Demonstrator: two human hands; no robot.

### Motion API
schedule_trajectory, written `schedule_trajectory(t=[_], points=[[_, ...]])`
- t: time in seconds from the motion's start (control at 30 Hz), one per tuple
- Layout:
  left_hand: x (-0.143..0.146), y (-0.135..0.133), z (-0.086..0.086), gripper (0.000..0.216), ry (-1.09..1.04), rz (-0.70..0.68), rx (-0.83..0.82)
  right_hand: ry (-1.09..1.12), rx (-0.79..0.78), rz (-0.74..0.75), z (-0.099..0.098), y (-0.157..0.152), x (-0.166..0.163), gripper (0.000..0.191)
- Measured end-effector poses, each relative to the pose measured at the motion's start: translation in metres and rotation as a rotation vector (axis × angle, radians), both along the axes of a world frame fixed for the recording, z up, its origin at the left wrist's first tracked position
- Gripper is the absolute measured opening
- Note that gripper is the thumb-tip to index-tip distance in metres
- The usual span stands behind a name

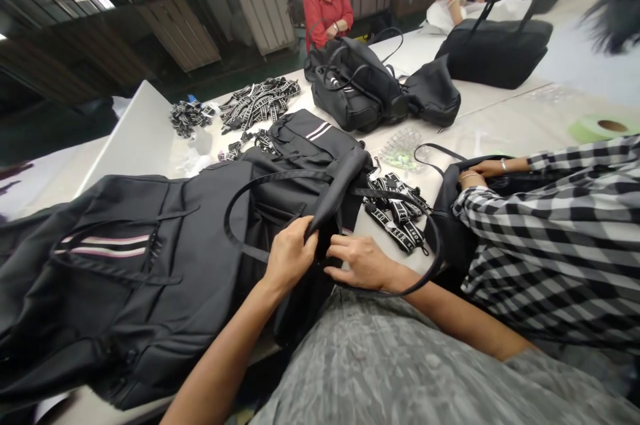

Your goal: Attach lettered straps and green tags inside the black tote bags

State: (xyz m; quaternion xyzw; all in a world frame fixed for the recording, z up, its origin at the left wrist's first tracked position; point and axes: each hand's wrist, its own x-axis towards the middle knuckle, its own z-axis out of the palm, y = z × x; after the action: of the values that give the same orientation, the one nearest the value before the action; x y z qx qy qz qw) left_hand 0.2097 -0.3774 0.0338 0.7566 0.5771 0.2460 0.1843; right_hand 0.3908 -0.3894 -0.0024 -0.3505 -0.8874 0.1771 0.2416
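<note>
A black bag [327,195] stands on the table edge close to my body, its handle [273,175] arching up on the left. My left hand [293,251] is closed round the bag's folded upper edge, thumb on top. At the opening, my right hand [363,263] has its fingers curled against the bag; their tips are partly hidden in the dark fabric. A second handle [434,231] loops over my right forearm. Left of my hands lies a large black bag [200,245] with a striped band [107,245].
Printed black-and-white straps [397,211] lie to the right, more straps [260,103] at the back left. Black bags [365,85] are piled farther back. A co-worker in a checked shirt [565,225] handles another bag close on my right. A green tape roll [603,126] lies beyond.
</note>
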Motion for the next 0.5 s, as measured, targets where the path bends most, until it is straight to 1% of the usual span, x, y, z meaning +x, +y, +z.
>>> schedule_trajectory(t=[0.1,0.2,0.27,0.37,0.43,0.5], points=[[-0.009,-0.001,0.004,0.029,-0.023,0.086,0.071,-0.042,0.051,-0.036,0.001,-0.004,0.001,0.024],[-0.032,-0.003,0.009,0.029,0.032,0.214,0.166,-0.056,0.071,-0.035,-0.001,-0.01,0.008,0.028],[-0.058,-0.001,0.01,0.029,0.08,0.322,0.203,-0.061,0.067,-0.049,-0.005,-0.015,0.019,0.029],[-0.106,0.007,0.009,0.03,0.122,0.488,0.196,-0.053,0.045,-0.093,-0.013,-0.026,0.04,0.029],[-0.135,0.016,0.006,0.031,0.141,0.566,0.17,-0.038,0.043,-0.099,-0.015,-0.033,0.053,0.029],[-0.157,0.029,0.002,0.033,0.16,0.628,0.145,-0.036,0.064,-0.076,-0.012,-0.04,0.063,0.029]])
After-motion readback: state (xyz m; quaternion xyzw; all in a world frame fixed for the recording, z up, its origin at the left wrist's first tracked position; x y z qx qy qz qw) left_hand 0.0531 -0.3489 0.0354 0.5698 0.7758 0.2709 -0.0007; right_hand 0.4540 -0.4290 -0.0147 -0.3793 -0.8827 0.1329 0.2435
